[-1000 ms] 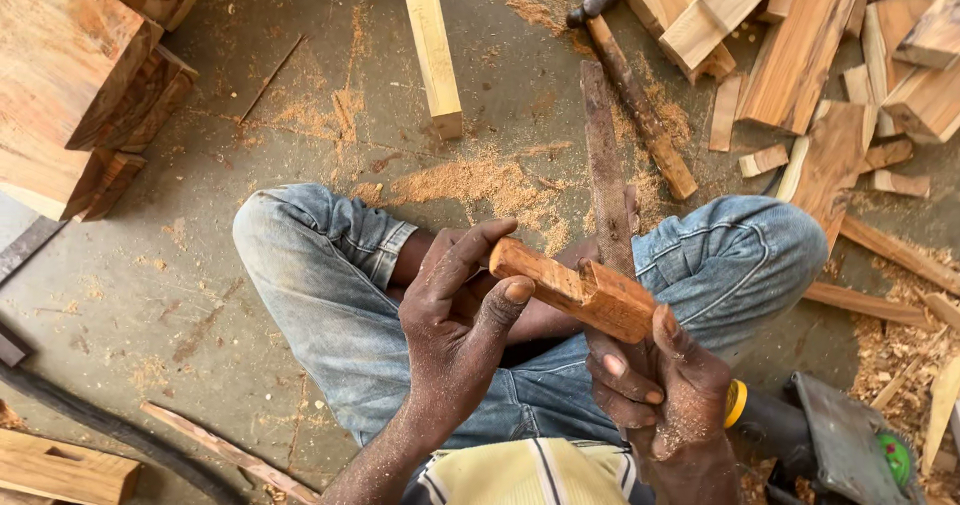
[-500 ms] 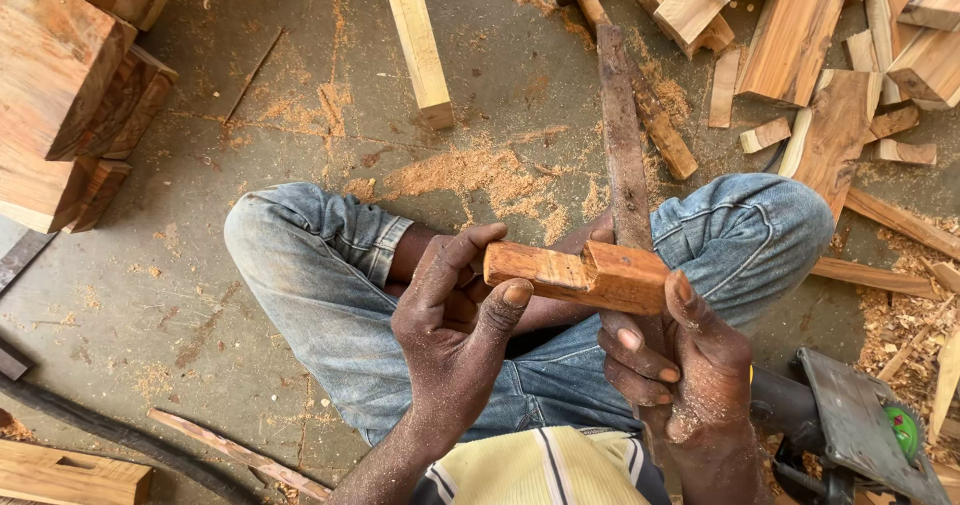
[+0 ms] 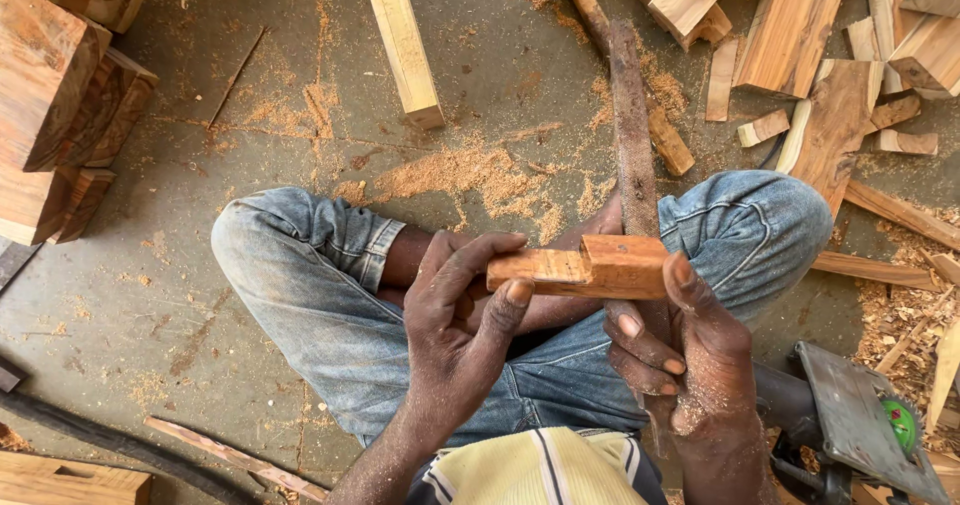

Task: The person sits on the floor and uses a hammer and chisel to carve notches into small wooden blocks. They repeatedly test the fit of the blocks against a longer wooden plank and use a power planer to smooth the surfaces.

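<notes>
Your left hand (image 3: 455, 315) pinches the notched wood block (image 3: 585, 267), right hand (image 3: 690, 350) clamps block and rasp (image 3: 632, 155) (teeth near fingertips): a slip could scrape you.

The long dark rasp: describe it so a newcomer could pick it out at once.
Start at the seated person's blue-jeaned knee on the right side of the view. Just left of it, a long, flat, dark metal rasp runs up across the sawdusty floor, passing behind the stepped reddish wooden block down into the right hand. Unlike the pale timber offcuts nearby, it is rough, grey-brown metal.
</notes>
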